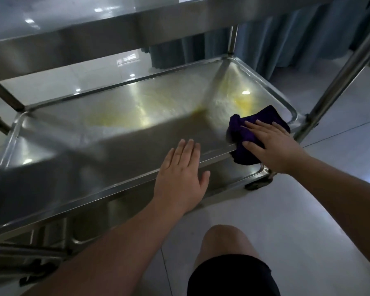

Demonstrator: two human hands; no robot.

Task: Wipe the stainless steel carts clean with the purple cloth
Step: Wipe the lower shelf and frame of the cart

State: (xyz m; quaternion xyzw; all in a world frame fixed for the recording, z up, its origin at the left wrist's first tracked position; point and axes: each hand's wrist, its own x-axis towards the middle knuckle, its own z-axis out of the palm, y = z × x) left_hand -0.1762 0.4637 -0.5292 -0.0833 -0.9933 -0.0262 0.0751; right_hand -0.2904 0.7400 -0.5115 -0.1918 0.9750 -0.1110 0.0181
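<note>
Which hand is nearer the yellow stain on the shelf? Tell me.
Right. The right hand presses the purple cloth just below the yellow stain; the left hand rests on the shelf's front rim, farther off.

The cart's middle shelf (120, 144) is showing brushed stainless steel, glossy and throwing back ceiling lights, with yellowish smears dulling its far half. The upper shelf (77, 37) is gleaming in the same smooth metal. The purple cloth (263, 118) is looking soft, matt and rumpled. The floor tiles (254, 210) are shining pale and polished, and the curtain (286, 39) is hanging as matt blue-grey fabric.
</note>
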